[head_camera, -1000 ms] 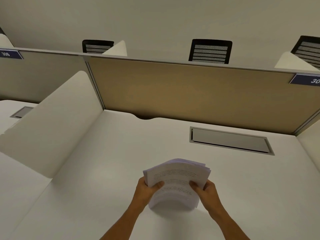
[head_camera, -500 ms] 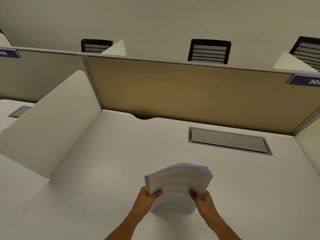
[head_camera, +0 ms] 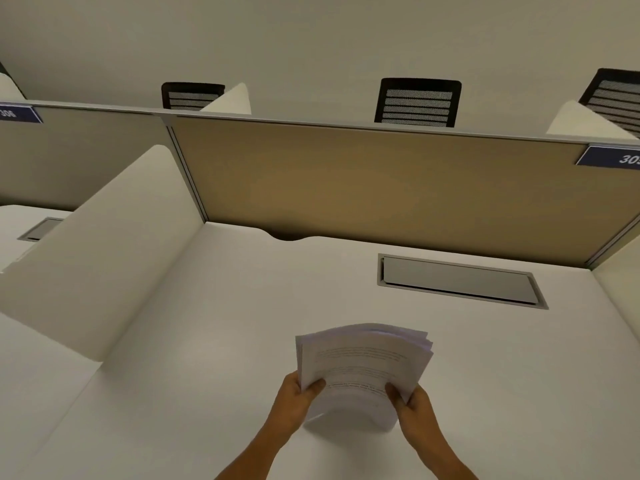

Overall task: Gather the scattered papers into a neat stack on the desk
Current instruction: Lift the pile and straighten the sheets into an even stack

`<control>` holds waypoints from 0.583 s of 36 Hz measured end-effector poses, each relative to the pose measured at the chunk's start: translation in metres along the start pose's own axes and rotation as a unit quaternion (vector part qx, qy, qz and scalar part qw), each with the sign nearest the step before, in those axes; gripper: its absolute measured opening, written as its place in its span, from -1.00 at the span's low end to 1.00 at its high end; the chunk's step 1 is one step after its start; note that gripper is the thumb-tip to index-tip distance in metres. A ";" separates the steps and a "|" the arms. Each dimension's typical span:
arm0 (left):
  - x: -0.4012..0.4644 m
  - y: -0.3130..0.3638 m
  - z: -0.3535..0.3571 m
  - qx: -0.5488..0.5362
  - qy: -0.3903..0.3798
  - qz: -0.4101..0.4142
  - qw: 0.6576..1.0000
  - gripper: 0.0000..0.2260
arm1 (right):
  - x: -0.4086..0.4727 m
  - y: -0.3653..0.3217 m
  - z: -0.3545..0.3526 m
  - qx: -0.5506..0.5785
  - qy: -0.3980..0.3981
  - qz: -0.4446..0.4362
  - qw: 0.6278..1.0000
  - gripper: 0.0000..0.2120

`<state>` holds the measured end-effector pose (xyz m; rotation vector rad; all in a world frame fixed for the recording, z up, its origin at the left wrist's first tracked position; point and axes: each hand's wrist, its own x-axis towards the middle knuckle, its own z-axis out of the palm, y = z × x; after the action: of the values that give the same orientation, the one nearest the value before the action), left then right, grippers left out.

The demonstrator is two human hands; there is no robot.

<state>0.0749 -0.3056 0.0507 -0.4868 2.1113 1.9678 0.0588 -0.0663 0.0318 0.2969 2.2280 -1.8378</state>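
Observation:
A stack of printed white papers [head_camera: 363, 362] stands on its lower edge on the white desk [head_camera: 194, 358], bowed and tilted away from me. My left hand [head_camera: 294, 400] grips its left side, thumb on the front sheet. My right hand [head_camera: 412, 407] grips its right side the same way. The top edges of the sheets are fanned slightly at the upper right. The fingers behind the stack are hidden.
A grey cable hatch [head_camera: 457, 282] is set into the desk at the back right. A tan partition [head_camera: 374, 188] closes the back, and a white side divider [head_camera: 104, 244] stands on the left. Black chair backs [head_camera: 417, 102] show beyond the partition.
The stack and both hands have shifted slightly nearer to me and lower in view; the grip is unchanged.

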 end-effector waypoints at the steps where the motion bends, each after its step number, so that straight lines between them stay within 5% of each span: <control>1: 0.001 0.001 0.001 -0.002 0.004 0.000 1.000 -0.75 | 0.000 -0.001 0.000 0.003 0.011 -0.001 1.000 -0.80; 16: 0.005 0.005 -0.018 -0.017 -0.048 0.017 0.999 -0.73 | 0.006 -0.016 -0.003 -0.084 -0.003 -0.059 0.995 -0.70; 21: 0.018 0.049 -0.051 -0.048 0.005 0.068 0.996 -0.58 | 0.015 -0.054 -0.023 -0.180 -0.052 -0.108 0.976 -0.72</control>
<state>0.0428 -0.3553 0.0937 -0.3792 2.1157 2.1545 0.0264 -0.0538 0.0815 -0.1086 2.5384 -1.4563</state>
